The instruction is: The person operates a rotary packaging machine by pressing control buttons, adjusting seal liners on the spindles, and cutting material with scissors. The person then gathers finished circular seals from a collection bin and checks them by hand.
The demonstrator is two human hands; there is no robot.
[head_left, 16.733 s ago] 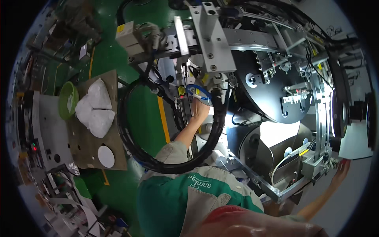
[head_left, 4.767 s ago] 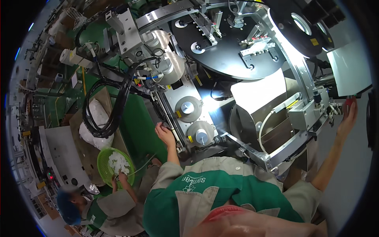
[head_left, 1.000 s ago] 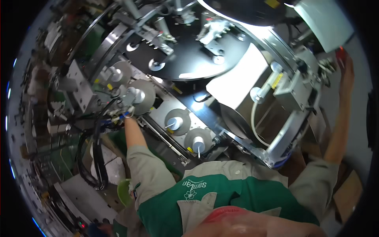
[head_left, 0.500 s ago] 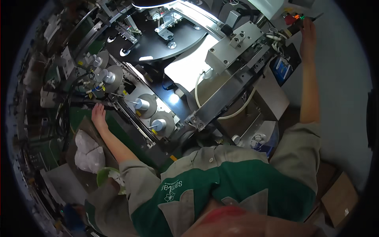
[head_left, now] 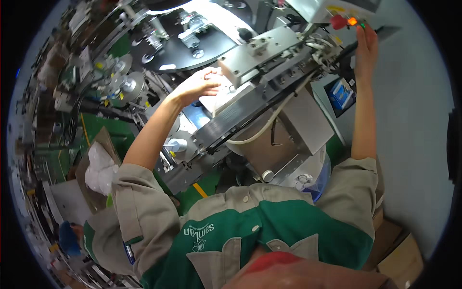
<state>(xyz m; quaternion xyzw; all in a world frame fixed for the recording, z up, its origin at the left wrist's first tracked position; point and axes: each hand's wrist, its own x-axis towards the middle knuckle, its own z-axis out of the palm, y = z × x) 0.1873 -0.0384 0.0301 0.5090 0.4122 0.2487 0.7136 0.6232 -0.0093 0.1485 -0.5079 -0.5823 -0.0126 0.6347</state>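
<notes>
My left hand (head_left: 201, 86) reaches over the brightly lit white surface (head_left: 222, 100) of a machine. Its fingers are stretched and apart, near the end of a silver metal block (head_left: 260, 52); I cannot tell if they touch it. No object shows in that hand. At the upper right, my right hand (head_left: 366, 50) is raised to a control panel with a red knob (head_left: 338, 22), an orange light (head_left: 352, 21) and a green light (head_left: 363, 25). Its fingers are extended, with the tips at the green light.
A dark round plate (head_left: 187, 45) with metal fixtures lies beyond my left hand. A pale hose (head_left: 269, 120) curves below the dark rail (head_left: 240, 115). White bags (head_left: 100, 171) lie at the left, near another person's sleeve. A blue bin (head_left: 321, 185) stands by my body; a grey wall (head_left: 409, 106) is at the right.
My left hand has moved up and right from beside the machine's left edge to the lit surface by the block. My right hand stays at the panel. The whole view has shifted somewhat.
</notes>
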